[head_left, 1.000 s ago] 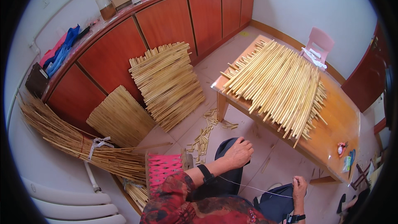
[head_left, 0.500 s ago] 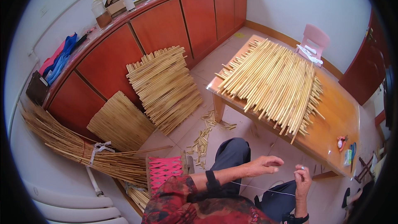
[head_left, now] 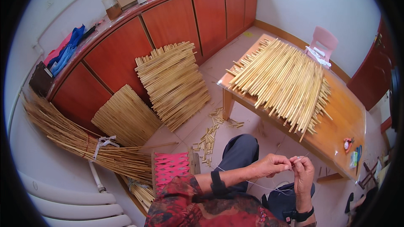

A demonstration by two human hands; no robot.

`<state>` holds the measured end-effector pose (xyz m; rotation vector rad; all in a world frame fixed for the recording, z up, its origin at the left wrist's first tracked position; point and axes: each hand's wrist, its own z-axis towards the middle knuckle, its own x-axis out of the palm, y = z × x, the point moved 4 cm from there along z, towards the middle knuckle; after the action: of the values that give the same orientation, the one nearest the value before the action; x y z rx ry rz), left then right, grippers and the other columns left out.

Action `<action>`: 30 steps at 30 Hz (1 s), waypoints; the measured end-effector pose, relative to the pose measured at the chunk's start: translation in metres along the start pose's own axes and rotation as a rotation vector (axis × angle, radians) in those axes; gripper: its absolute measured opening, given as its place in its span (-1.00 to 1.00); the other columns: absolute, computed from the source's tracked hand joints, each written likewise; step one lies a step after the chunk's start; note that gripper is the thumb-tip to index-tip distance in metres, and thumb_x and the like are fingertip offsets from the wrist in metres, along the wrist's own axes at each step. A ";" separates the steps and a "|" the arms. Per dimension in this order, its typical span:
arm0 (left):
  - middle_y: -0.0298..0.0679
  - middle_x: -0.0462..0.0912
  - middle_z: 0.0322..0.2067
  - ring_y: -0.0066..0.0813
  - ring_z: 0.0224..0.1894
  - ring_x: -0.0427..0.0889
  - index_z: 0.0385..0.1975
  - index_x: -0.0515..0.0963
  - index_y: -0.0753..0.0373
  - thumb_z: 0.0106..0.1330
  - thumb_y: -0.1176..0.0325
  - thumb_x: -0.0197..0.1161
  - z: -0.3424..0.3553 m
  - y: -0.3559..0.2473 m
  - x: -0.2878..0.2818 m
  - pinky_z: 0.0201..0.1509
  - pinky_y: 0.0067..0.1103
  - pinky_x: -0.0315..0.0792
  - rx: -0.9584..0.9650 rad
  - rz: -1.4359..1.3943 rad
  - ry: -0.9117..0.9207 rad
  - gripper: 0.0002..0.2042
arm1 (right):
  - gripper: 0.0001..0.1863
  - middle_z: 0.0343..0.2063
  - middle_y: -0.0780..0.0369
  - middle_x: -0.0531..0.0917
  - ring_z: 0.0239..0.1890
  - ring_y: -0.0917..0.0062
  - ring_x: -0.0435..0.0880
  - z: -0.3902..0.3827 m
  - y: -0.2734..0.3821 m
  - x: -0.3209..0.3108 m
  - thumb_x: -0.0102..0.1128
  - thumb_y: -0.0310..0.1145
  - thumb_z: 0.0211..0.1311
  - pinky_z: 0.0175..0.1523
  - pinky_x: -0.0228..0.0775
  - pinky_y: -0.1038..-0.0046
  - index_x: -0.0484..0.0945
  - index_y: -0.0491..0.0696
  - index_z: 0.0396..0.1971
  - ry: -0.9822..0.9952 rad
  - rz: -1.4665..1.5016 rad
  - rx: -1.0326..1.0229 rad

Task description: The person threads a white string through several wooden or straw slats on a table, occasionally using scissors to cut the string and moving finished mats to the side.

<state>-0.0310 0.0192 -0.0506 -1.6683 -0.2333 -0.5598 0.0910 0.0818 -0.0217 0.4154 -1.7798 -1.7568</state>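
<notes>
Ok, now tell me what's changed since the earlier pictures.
The left hand has left the left knee and moved right; the right hand has risen a little, and their fingertips now meet. Whether they pinch anything is too small to tell. The thread below looks slacker. The sticks on the table and the short offcuts stayed put.

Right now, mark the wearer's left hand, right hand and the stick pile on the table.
Left hand point(head_left: 273, 165), head view: middle of the hand.
Right hand point(head_left: 304, 171), head view: middle of the hand.
Stick pile point(head_left: 280, 80), head view: middle of its top layer.
</notes>
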 end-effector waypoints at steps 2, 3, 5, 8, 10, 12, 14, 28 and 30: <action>-0.53 0.26 -0.65 -0.79 -0.69 0.16 -0.36 0.50 0.19 0.19 0.18 0.09 -0.008 0.000 -0.001 -0.67 -0.78 0.02 -0.038 -0.059 -0.013 -0.78 | -0.92 -0.44 0.24 0.50 -0.37 0.54 0.50 0.003 0.011 0.008 0.00 -0.41 0.15 -0.22 0.38 0.53 0.37 -0.10 -0.44 -0.014 0.113 0.038; -0.54 0.26 -0.65 -0.81 -0.69 0.13 -0.37 0.50 0.19 0.18 0.18 0.09 -0.010 -0.001 -0.004 -0.67 -0.78 0.00 -0.017 -0.002 -0.025 -0.79 | -0.91 -0.46 0.24 0.50 -0.38 0.50 0.53 0.005 0.014 0.010 -0.03 -0.40 0.18 -0.21 0.42 0.48 0.34 -0.09 -0.42 -0.029 0.225 0.065; -0.52 0.33 -0.61 -0.80 -0.64 0.20 -0.40 0.50 0.22 0.19 0.20 0.08 -0.016 -0.007 -0.009 -0.61 -0.78 0.09 -0.032 0.137 -0.053 -0.79 | -0.90 -0.48 0.23 0.51 -0.36 0.41 0.56 0.006 0.016 0.006 -0.03 -0.38 0.17 -0.19 0.42 0.39 0.33 -0.08 -0.38 -0.049 0.307 0.053; -0.48 0.41 -0.56 -0.76 -0.52 0.31 -0.39 0.49 0.27 0.20 0.22 0.05 -0.024 0.001 -0.030 -0.48 -0.76 0.22 0.096 0.287 -0.103 -0.77 | -0.88 -0.53 0.27 0.48 -0.39 0.43 0.55 0.008 0.020 0.003 -0.05 -0.35 0.19 -0.20 0.43 0.36 0.32 -0.07 -0.35 -0.085 0.360 0.058; -0.38 0.50 -0.51 -0.71 -0.39 0.40 -0.43 0.49 0.32 0.22 0.30 0.04 -0.041 -0.018 -0.039 -0.28 -0.72 0.31 0.196 0.418 -0.146 -0.80 | -0.88 -0.53 0.31 0.42 -0.48 0.59 0.44 0.011 0.029 -0.025 -0.08 -0.36 0.21 -0.30 0.40 0.52 0.33 -0.08 -0.32 -0.255 0.451 -0.084; -0.40 0.49 -0.52 -0.72 -0.41 0.40 -0.44 0.49 0.32 0.21 0.32 0.04 -0.066 -0.018 -0.071 -0.29 -0.74 0.30 0.054 0.384 -0.310 -0.81 | -0.83 -0.51 0.35 0.37 -0.55 0.69 0.30 0.014 0.042 -0.087 -0.09 -0.37 0.22 -0.39 0.31 0.65 0.35 -0.09 -0.24 -0.329 0.487 -0.211; -0.41 0.50 -0.51 -0.72 -0.41 0.40 -0.44 0.50 0.31 0.21 0.32 0.05 -0.077 -0.017 -0.089 -0.29 -0.75 0.30 0.078 0.471 -0.357 -0.82 | -0.80 -0.51 0.35 0.37 -0.56 0.71 0.29 0.012 0.044 -0.122 -0.08 -0.37 0.22 -0.42 0.27 0.68 0.35 -0.11 -0.20 -0.396 0.499 -0.225; -0.40 0.46 -0.59 -0.70 -0.48 0.36 -0.46 0.50 0.35 0.15 0.39 0.11 -0.177 -0.023 -0.209 -0.38 -0.72 0.30 0.045 0.871 -0.782 -0.86 | -0.67 -0.52 0.35 0.35 -0.59 0.74 0.24 -0.086 0.011 -0.420 0.00 -0.43 0.16 -0.46 0.19 0.73 0.34 -0.21 -0.07 -0.895 0.276 -0.276; -0.39 0.46 -0.59 -0.69 -0.48 0.37 -0.46 0.50 0.35 0.15 0.40 0.12 -0.187 -0.027 -0.214 -0.39 -0.71 0.30 0.052 0.931 -0.836 -0.87 | -0.67 -0.54 0.34 0.35 -0.59 0.71 0.24 -0.104 0.012 -0.452 0.01 -0.44 0.14 -0.47 0.19 0.73 0.35 -0.22 -0.08 -0.980 0.284 -0.254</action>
<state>-0.2697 -0.1226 -0.1149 -1.6607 -0.0424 0.8464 0.5059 0.2731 -0.1033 -0.9148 -2.0065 -2.0845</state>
